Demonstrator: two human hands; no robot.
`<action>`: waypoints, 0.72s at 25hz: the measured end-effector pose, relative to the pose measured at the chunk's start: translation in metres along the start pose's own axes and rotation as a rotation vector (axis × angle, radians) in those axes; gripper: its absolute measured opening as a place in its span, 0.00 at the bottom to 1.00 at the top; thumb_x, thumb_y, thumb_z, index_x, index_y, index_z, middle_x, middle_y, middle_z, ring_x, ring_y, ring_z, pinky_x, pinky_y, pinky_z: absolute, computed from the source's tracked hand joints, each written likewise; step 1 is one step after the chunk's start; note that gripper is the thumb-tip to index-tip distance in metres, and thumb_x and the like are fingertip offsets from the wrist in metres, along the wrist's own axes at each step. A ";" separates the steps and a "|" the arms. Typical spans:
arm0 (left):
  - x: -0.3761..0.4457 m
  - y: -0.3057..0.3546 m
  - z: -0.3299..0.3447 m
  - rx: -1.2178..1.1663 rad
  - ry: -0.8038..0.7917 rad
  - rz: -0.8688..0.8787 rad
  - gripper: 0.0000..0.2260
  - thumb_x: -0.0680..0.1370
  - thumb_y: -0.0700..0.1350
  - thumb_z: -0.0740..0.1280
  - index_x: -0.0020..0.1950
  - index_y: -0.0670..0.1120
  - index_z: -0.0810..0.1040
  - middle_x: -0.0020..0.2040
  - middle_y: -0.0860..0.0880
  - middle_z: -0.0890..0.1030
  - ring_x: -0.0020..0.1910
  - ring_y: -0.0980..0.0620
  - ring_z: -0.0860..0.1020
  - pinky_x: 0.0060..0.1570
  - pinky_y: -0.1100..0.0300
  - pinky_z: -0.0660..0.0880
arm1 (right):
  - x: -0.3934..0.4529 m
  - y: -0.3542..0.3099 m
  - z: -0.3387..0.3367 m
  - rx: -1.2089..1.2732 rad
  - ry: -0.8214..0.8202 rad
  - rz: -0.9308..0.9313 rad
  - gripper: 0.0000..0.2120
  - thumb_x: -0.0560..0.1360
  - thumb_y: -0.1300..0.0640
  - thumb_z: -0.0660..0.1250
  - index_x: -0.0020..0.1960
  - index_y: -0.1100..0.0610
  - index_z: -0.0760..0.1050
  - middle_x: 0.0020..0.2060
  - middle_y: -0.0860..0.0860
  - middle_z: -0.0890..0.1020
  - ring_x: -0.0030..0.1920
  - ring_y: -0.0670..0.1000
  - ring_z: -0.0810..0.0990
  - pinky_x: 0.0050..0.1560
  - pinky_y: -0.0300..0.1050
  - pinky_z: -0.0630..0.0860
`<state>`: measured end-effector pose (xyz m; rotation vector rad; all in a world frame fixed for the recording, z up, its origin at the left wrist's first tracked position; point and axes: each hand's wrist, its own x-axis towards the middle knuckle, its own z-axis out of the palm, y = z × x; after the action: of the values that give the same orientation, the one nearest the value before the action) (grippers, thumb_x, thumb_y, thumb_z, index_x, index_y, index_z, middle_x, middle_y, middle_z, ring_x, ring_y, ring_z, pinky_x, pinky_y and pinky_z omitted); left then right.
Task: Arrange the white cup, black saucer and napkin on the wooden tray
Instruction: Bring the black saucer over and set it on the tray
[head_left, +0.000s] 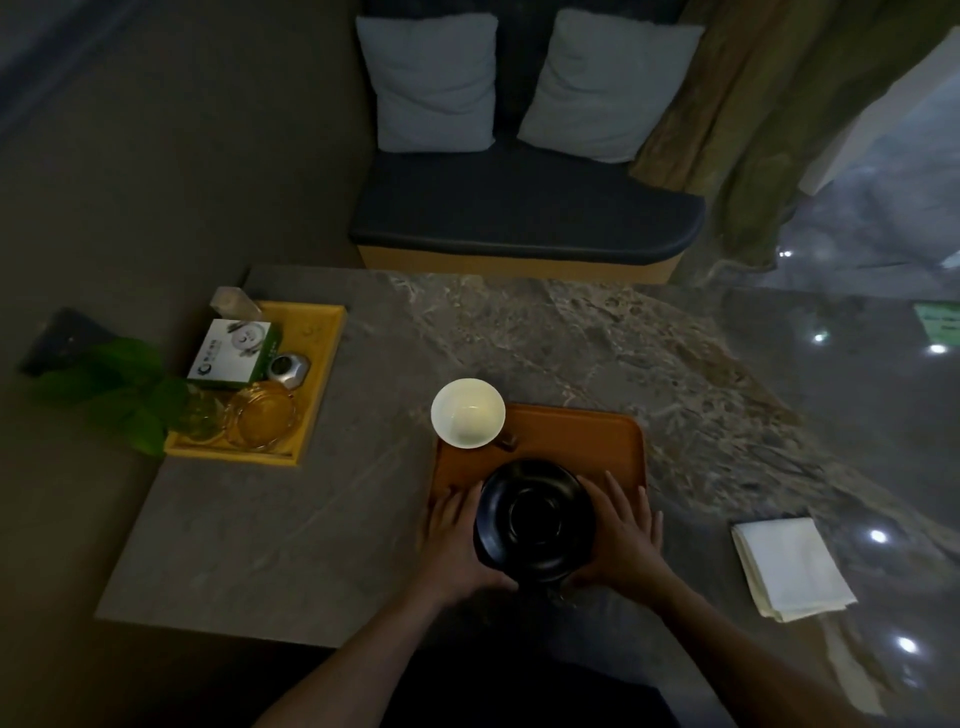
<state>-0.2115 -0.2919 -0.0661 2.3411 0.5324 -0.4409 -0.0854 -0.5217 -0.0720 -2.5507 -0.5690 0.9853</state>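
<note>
The black saucer (535, 519) is held between both hands over the near edge of the wooden tray (576, 441). My left hand (457, 535) cups its left rim and my right hand (621, 535) cups its right rim. The white cup (467, 413) stands at the tray's far left corner, partly over the edge, empty, with its handle pointing right. The folded white napkin (792, 566) lies on the table to the right, apart from the tray.
A yellow tray (317, 374) at the left holds a tea box, a small metal pot and glass dishes, with a green plant (119, 395) beside it. Behind the stone table (571, 332) is a dark bench with two pillows.
</note>
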 end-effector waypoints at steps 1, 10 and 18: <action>0.004 0.003 0.002 0.010 0.005 0.002 0.62 0.54 0.71 0.75 0.79 0.56 0.44 0.80 0.50 0.52 0.79 0.46 0.46 0.76 0.43 0.49 | 0.001 0.004 -0.002 -0.004 0.005 0.003 0.63 0.43 0.22 0.67 0.67 0.23 0.31 0.78 0.43 0.37 0.74 0.60 0.29 0.70 0.69 0.32; 0.028 0.031 0.023 -0.003 -0.010 -0.012 0.62 0.56 0.67 0.77 0.79 0.55 0.42 0.81 0.51 0.46 0.79 0.46 0.40 0.76 0.45 0.46 | 0.013 0.032 -0.022 -0.055 0.036 0.026 0.63 0.45 0.23 0.70 0.70 0.26 0.35 0.77 0.44 0.32 0.75 0.62 0.32 0.71 0.71 0.39; 0.044 0.048 0.033 0.012 -0.021 -0.043 0.62 0.58 0.64 0.78 0.78 0.58 0.38 0.80 0.57 0.39 0.76 0.51 0.32 0.75 0.42 0.40 | 0.022 0.046 -0.039 -0.064 0.026 0.045 0.63 0.49 0.26 0.72 0.74 0.32 0.38 0.77 0.48 0.32 0.75 0.62 0.31 0.72 0.68 0.38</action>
<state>-0.1554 -0.3361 -0.0822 2.3374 0.5724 -0.4896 -0.0320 -0.5578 -0.0776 -2.6396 -0.5469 0.9622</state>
